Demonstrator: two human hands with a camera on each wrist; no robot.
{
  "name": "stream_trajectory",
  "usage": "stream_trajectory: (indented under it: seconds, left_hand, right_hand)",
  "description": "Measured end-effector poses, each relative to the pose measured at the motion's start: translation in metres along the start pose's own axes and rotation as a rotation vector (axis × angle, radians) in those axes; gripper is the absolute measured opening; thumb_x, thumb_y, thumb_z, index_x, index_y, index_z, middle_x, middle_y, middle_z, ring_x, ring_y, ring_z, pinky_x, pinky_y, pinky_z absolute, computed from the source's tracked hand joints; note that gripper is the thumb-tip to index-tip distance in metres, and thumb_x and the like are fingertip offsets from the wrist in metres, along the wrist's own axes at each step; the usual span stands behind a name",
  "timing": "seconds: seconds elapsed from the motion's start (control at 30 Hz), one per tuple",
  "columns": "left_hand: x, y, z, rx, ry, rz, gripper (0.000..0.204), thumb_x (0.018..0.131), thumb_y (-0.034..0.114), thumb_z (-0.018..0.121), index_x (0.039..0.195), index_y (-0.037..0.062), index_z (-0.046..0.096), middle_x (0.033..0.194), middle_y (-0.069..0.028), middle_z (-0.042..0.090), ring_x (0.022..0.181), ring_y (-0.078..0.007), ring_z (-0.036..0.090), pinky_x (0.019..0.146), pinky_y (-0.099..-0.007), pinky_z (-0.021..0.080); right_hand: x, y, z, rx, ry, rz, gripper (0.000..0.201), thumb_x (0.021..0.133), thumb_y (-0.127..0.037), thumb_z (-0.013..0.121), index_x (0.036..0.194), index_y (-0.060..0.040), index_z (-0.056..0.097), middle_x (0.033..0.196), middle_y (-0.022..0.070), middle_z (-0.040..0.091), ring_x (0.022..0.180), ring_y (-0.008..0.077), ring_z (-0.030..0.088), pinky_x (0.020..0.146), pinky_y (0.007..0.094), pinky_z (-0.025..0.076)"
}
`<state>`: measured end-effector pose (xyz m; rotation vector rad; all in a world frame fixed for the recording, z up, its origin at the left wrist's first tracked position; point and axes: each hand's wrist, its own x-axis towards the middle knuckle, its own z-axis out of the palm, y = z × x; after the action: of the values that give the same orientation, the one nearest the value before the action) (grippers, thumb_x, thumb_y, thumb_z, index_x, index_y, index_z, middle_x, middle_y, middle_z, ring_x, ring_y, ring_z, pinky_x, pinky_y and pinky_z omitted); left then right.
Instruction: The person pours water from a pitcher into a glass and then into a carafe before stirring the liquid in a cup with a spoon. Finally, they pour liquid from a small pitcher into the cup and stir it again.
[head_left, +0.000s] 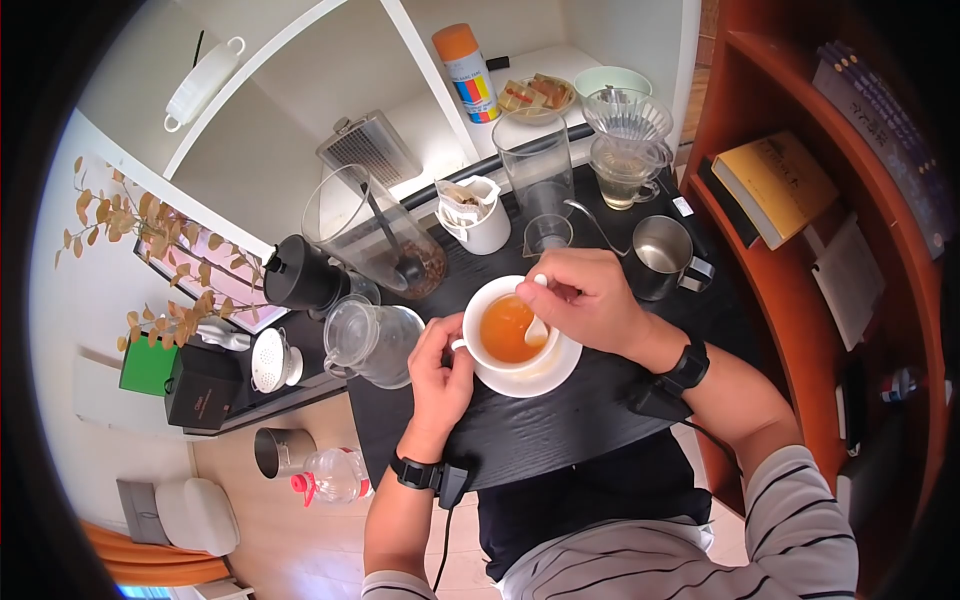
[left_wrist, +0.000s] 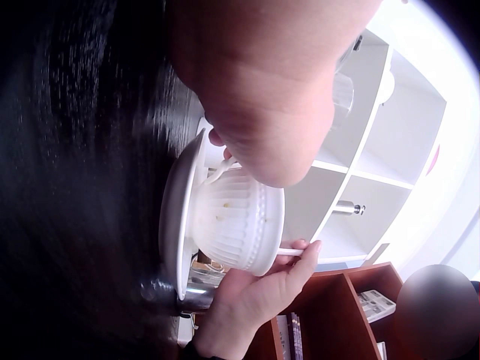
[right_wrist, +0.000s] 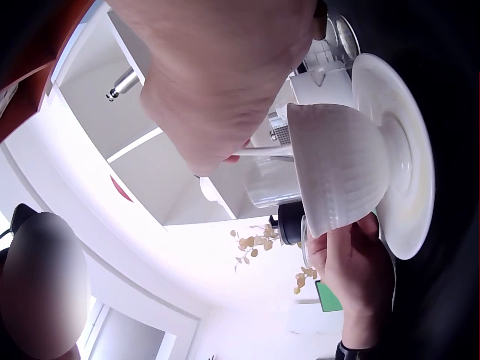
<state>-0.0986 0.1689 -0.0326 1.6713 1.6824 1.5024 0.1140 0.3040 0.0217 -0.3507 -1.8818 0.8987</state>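
Note:
A white ribbed cup (left_wrist: 240, 217) stands on a white saucer (left_wrist: 174, 217) on the black table. It holds amber liquid (head_left: 503, 323). In the head view my left hand (head_left: 443, 375) grips the cup at its handle (head_left: 458, 344), on the left side. From the right, my right hand (head_left: 590, 300) pinches the upper end of a white spoon (head_left: 538, 328), whose bowl dips into the liquid. The right wrist view shows the spoon's stem sloping out over the cup's rim.
Left of the cup stands a glass server (head_left: 375, 340). Behind it are a tall glass jar with coffee beans (head_left: 425, 265), a white mug with a drip bag (head_left: 485, 232), a small glass beaker (head_left: 548, 235) and a steel pitcher (head_left: 662, 250). A wooden bookshelf (head_left: 770, 75) rises at right.

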Motion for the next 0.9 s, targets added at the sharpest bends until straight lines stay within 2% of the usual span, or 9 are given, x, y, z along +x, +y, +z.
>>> stream_trajectory:
  seconds: [0.07,0.13,0.2,0.27,0.5,0.67,0.7,0.77,0.9]
  left_hand:
    - [0.000,0.000,0.000,-0.005,0.002,-0.007,0.033,0.090,-0.007,0.059,0.120,0.0005,0.070,0.093,-0.0043,0.062,0.079,-0.0115,0.057,0.067,-0.0240,0.044]
    - [0.000,0.000,0.002,-0.012,0.002,-0.012,0.033,0.090,-0.007,0.059,0.121,0.0007,0.070,0.094,-0.0043,0.062,0.080,-0.0115,0.057,0.067,-0.0240,0.045]
    - [0.000,0.002,0.002,-0.042,0.011,-0.025,0.033,0.090,-0.007,0.059,0.120,0.0007,0.070,0.094,-0.0045,0.063,0.080,-0.0119,0.058,0.067,-0.0241,0.045]
    - [0.000,-0.001,0.001,-0.027,0.005,-0.021,0.033,0.090,-0.008,0.059,0.120,0.0006,0.070,0.094,-0.0045,0.063,0.081,-0.0120,0.058,0.068,-0.0242,0.045]
    - [-0.001,0.001,0.001,-0.023,0.009,-0.028,0.032,0.091,-0.008,0.059,0.120,0.0004,0.070,0.094,-0.0046,0.063,0.080,-0.0125,0.058,0.068,-0.0248,0.045]
    - [-0.001,0.000,0.001,-0.029,-0.001,-0.027,0.032,0.091,-0.008,0.060,0.120,0.0004,0.070,0.094,-0.0044,0.062,0.081,-0.0123,0.058,0.068,-0.0247,0.045]
    - [-0.001,-0.001,0.001,-0.035,-0.002,-0.024,0.032,0.091,-0.008,0.060,0.120,0.0003,0.070,0.094,-0.0043,0.062,0.081,-0.0122,0.058,0.068,-0.0246,0.045]
    - [0.000,0.000,0.000,-0.032,-0.004,-0.025,0.032,0.091,-0.008,0.060,0.120,0.0003,0.070,0.094,-0.0043,0.062,0.081,-0.0122,0.058,0.068,-0.0246,0.045]
    - [-0.001,0.000,0.000,-0.038,-0.005,-0.036,0.032,0.091,-0.007,0.060,0.120,0.0002,0.070,0.095,-0.0044,0.062,0.081,-0.0123,0.057,0.069,-0.0245,0.045]
  right_hand:
    - [0.000,0.000,0.001,0.053,-0.057,0.036,0.016,0.094,-0.013,0.081,0.088,-0.0011,0.073,0.072,0.0061,0.063,0.059,0.0167,0.058,0.055,0.0322,0.043]
    - [0.001,0.004,0.004,0.055,-0.109,-0.099,0.007,0.092,-0.009,0.082,0.092,-0.0028,0.078,0.073,0.0051,0.066,0.054,0.0131,0.056,0.052,0.0284,0.040]
    - [0.002,0.004,0.005,0.044,-0.133,-0.092,0.007,0.092,-0.009,0.083,0.094,-0.0033,0.079,0.075,0.0061,0.068,0.056,0.0144,0.058,0.052,0.0293,0.041]
    - [0.003,0.007,0.009,-0.006,-0.023,-0.146,0.013,0.094,-0.015,0.081,0.093,-0.0031,0.076,0.074,0.0072,0.063,0.061,0.0197,0.059,0.057,0.0336,0.045]
    - [0.004,0.003,0.000,-0.105,0.087,-0.041,0.019,0.094,-0.013,0.080,0.084,-0.0010,0.069,0.071,0.0077,0.060,0.059,0.0211,0.058,0.057,0.0349,0.045]
    - [0.001,-0.001,0.000,0.053,-0.130,0.016,0.019,0.095,-0.014,0.080,0.086,-0.0011,0.070,0.074,0.0077,0.063,0.059,0.0206,0.058,0.057,0.0346,0.045]
    - [0.001,-0.002,0.001,0.054,-0.131,0.017,0.019,0.095,-0.014,0.080,0.086,-0.0011,0.070,0.074,0.0077,0.063,0.059,0.0206,0.058,0.057,0.0346,0.045]
    - [0.001,-0.002,0.004,0.073,-0.152,-0.083,0.010,0.093,-0.010,0.081,0.090,-0.0017,0.076,0.077,0.0060,0.069,0.058,0.0131,0.057,0.053,0.0293,0.041]
    - [0.003,0.007,0.008,-0.031,-0.034,-0.215,0.009,0.093,-0.009,0.081,0.091,-0.0014,0.077,0.077,0.0062,0.068,0.059,0.0142,0.057,0.053,0.0297,0.042]
